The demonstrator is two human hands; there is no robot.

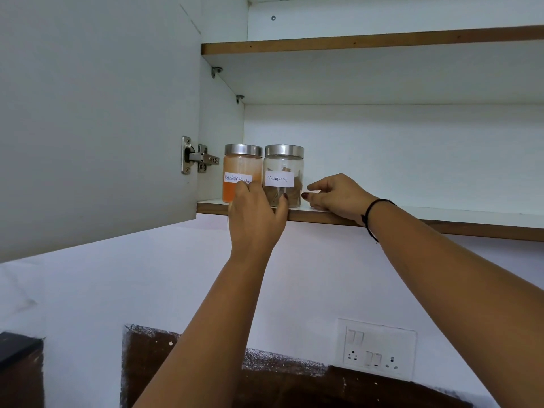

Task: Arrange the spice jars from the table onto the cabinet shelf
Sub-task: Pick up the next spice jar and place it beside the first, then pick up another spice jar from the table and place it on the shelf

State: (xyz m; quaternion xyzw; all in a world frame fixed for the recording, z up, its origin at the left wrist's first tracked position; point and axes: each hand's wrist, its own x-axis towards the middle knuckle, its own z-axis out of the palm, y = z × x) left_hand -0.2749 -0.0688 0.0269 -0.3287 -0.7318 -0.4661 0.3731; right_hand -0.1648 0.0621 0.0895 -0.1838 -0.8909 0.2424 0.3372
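Note:
Two glass spice jars with steel lids stand side by side at the left end of the lower cabinet shelf (412,212). The red chilli powder jar (242,169) is on the left and the cinnamon jar (284,172) on the right, labels facing out. My left hand (256,213) is raised in front of both jars, fingertips over the chilli jar's label and thumb against the lower front of the cinnamon jar, fingers loosely extended. My right hand (338,195) rests on the shelf just right of the cinnamon jar, fingers pointing at it with a small gap.
The cabinet door (97,113) stands open at the left on a steel hinge (197,156). An upper shelf (368,41) sits above. The lower shelf runs bare to the right of my right hand. A switch and socket plate (376,348) is on the wall below.

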